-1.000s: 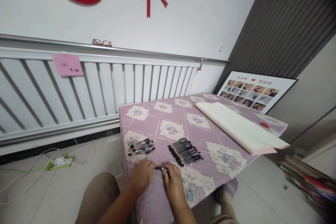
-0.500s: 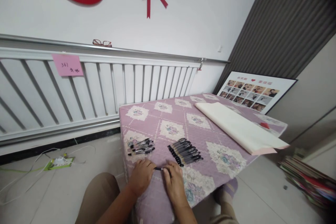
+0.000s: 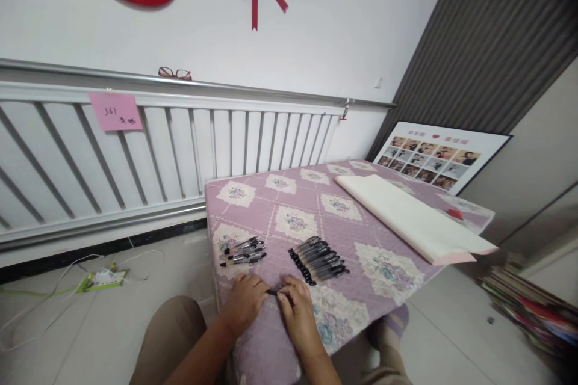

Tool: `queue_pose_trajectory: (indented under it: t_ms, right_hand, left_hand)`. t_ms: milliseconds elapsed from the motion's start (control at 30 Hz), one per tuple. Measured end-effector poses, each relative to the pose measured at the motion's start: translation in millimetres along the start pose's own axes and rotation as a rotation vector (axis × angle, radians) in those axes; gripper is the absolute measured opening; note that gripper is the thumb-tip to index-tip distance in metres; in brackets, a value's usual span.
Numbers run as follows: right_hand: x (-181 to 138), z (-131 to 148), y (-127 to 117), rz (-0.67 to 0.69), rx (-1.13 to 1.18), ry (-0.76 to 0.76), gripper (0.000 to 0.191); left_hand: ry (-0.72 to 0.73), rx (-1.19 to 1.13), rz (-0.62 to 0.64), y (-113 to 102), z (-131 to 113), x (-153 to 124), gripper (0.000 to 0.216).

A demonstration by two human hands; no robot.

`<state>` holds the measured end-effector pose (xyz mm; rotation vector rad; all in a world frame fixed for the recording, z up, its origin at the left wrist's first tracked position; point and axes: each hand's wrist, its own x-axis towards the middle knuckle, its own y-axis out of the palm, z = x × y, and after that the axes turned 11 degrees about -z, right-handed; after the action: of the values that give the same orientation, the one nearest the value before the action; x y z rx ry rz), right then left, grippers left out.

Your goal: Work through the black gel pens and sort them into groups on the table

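Low over the near end of the cloth-covered table [image 3: 271, 337], my left hand [image 3: 245, 301] and my right hand [image 3: 295, 310] face each other. Between them a short dark stretch of a pen [image 3: 272, 292] shows; the fingers of both hands are closed on it and hide its ends. Just beyond my left hand lies a small loose group of pens [image 3: 244, 251]. A larger row of black-capped pens [image 3: 320, 260], laid side by side, rests past my right hand.
A folded cream sheet [image 3: 401, 216] lies along the table's right side. Behind the table runs a white radiator [image 3: 235, 144] with a pink note [image 3: 116, 112]. A power strip [image 3: 103, 280] with cables sits on the floor at left, stacked papers [image 3: 533, 307] at right.
My right hand's fingers have shifted slightly at the pen, drawing in a little toward my left hand. The pens on the table stay where they were.
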<state>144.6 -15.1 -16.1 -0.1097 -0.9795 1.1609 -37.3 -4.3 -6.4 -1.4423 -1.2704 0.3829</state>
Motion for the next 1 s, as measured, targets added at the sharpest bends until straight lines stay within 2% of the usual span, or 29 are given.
queue_pose_trajectory:
  t_ms: [167, 300, 400, 533, 733, 867, 967, 1000]
  right_hand:
    - [-1.8, -2.9, 0.8, -0.015, 0.024, -0.005, 0.011]
    - [-1.6, -2.2, 0.6, -0.049, 0.023, -0.006, 0.018]
    - [-0.5, 0.4, 0.2, -0.03, 0.003, 0.006, 0.013]
    - [0.1, 2.5, -0.4, 0.003, -0.001, 0.01, 0.02]
    - [0.1, 1.6, -1.0, 0.01, 0.034, 0.027, 0.01]
    - [0.6, 2.4, -1.3, -0.008, 0.044, 0.031, 0.018]
    - [1.1, 3.6, -1.6, -0.001, 0.024, 0.031, 0.014]
    - [1.1, 3.9, -1.6, 0.004, 0.018, 0.029, 0.017]
  left_hand:
    - [0.0, 0.015, 0.002, -1.3, -0.7, 0.5, 0.021]
    - [0.011, 0.023, 0.01, -1.8, -1.1, 1.1, 0.021]
    - [0.007, 0.025, 0.011, -2.1, -1.4, 1.1, 0.022]
    - [0.008, 0.022, 0.028, -2.2, -1.5, 1.1, 0.022]
    - [-0.008, 0.009, 0.009, -2.1, -1.4, 1.4, 0.023]
    - [0.001, 0.015, 0.014, -3.0, -1.4, 1.4, 0.022]
    - [0.005, 0.015, 0.022, -3.0, -1.1, 1.3, 0.021]
    - [0.003, 0.016, 0.019, -2.9, -1.0, 1.3, 0.021]
